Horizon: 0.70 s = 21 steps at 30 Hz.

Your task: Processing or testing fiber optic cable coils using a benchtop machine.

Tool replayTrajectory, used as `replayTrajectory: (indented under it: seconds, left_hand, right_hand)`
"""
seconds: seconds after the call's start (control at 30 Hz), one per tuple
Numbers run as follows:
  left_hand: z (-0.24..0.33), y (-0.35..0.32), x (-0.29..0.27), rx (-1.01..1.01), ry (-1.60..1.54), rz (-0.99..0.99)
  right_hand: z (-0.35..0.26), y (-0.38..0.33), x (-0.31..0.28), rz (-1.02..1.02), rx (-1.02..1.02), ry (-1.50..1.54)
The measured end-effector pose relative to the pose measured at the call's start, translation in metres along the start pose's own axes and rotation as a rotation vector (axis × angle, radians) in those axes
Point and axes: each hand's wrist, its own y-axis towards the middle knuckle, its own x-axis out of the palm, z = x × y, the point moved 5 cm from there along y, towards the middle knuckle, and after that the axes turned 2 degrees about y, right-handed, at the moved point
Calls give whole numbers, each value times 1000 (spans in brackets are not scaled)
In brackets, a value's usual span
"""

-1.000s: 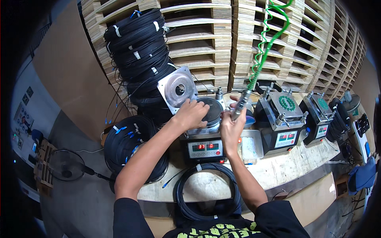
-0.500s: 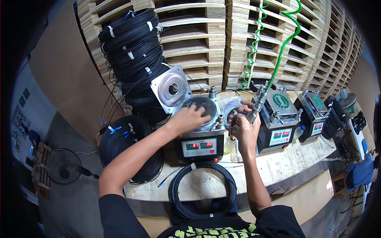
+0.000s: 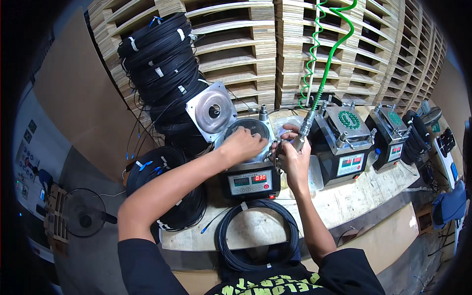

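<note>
Right in front of me is a polishing machine point(image 3: 251, 183) with a black round disc point(image 3: 253, 126) on top and a lit red display. My left hand point(image 3: 244, 145) lies over the disc's near part, fingers bent and drawn together at its edge; the fingertips are partly hidden. Just right of the disc, my right hand point(image 3: 296, 160) is wrapped round a metal air blow gun point(image 3: 306, 129), whose green hose point(image 3: 328, 64) comes from above. The gun's nozzle end is mostly hidden by my fingers. A square metal plate with a central hole point(image 3: 213, 109) leans at the disc's left.
Black cable coils point(image 3: 162, 73) are stacked high at left; a separate coil point(image 3: 223, 246) hangs at the table's front edge. Two similar machines point(image 3: 346, 142) stand to the right. A clear plastic tub point(image 3: 316, 174) sits beside my right wrist. Wooden pallets point(image 3: 236, 64) rise behind.
My left hand's fingers have drawn in from spread to bent on the disc. My right hand has brought the blow gun left and slightly lower. Part of the front display has gone dark.
</note>
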Motion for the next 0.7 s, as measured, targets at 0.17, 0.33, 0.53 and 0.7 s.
replayTrajectory:
  seconds: [0.17,0.33,0.53,0.7]
  left_hand:
    - [0,-14,-12,58,2,237]
    - [-31,-46,-15,-351,-624,344]
    - [-26,-57,2,-692,-751,592]
    - [-29,-70,21,-858,-801,763]
  right_hand:
    - [-4,-9,-5,22,36,34]
    - [0,1,4,23,16,52]
    - [47,-1,42,-9,-15,57]
    - [58,21,61,69,-147,52]
